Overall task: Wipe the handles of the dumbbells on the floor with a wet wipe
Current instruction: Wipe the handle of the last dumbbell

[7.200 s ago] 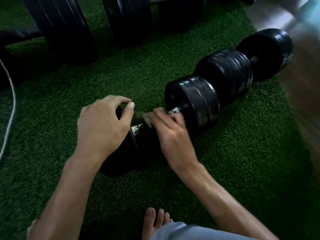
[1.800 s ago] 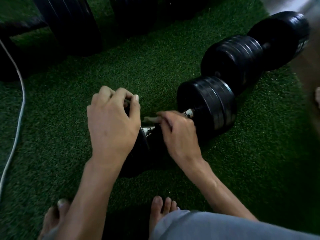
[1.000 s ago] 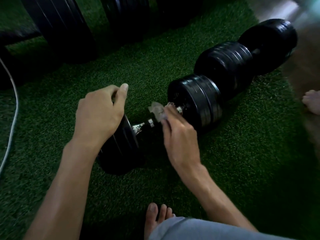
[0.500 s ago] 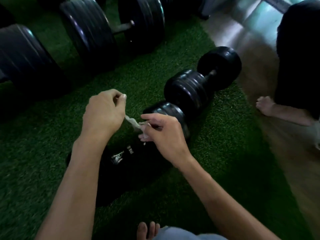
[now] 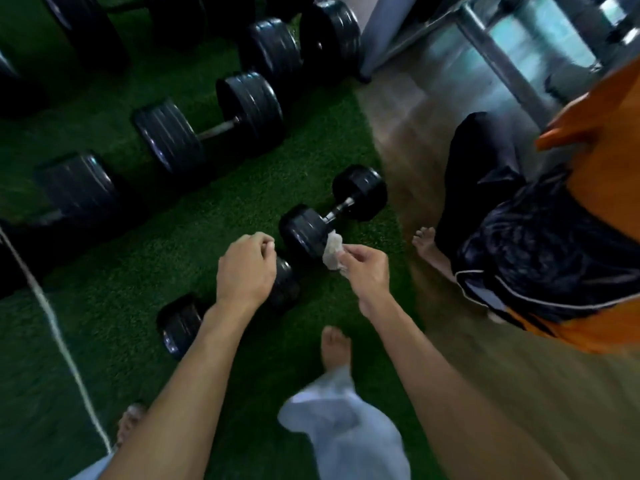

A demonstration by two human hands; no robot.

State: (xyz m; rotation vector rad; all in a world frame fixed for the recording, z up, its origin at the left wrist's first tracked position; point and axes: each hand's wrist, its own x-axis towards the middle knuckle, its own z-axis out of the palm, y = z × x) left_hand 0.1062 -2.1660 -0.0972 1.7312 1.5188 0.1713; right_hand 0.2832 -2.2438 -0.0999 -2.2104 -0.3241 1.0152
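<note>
Nearest, a bare foot (image 5: pixel 334 344) stands on the green turf (image 5: pixel 114 341). Above it, the left hand (image 5: pixel 246 271) hangs over the near dumbbell (image 5: pixel 228 306), its fingers curled together on nothing visible. The right hand (image 5: pixel 365 268) pinches a crumpled wet wipe (image 5: pixel 331 249) between thumb and fingers, held in the air just in front of the second dumbbell (image 5: pixel 332 211), whose handle lies bare. Further back, a longer dumbbell (image 5: pixel 211 128) rests among others. A second person (image 5: pixel 540 244) crouches at right.
</note>
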